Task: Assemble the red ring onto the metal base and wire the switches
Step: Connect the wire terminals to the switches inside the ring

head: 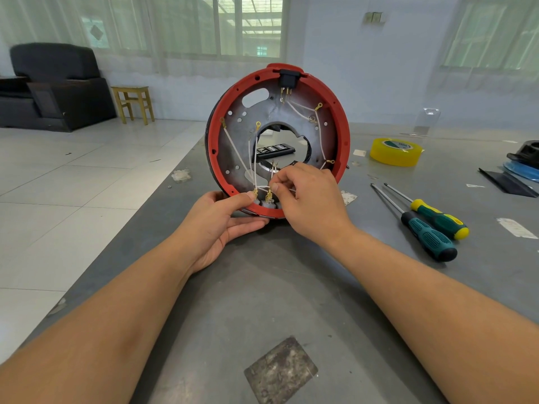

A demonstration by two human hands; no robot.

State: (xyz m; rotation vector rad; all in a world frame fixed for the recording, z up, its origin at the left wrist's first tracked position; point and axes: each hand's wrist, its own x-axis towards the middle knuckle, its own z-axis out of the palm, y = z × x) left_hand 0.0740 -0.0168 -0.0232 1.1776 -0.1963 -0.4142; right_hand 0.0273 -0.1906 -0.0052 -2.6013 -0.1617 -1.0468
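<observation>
The red ring stands on edge on the grey table, fitted around the round metal base, whose inner face is turned toward me. White wires with brass terminals cross the base. Grey switches sit at the ring's bottom edge, with brass connectors on them. My left hand cups the ring's lower edge, thumb pressed by a connector. My right hand pinches a white wire just above the switches. A black socket sits at the ring's top.
Two green-and-yellow screwdrivers lie to the right of the ring. A yellow tape roll sits further back right, dark and blue items at the right edge. A black bit case shows through the base's hole. The table's left edge runs diagonally.
</observation>
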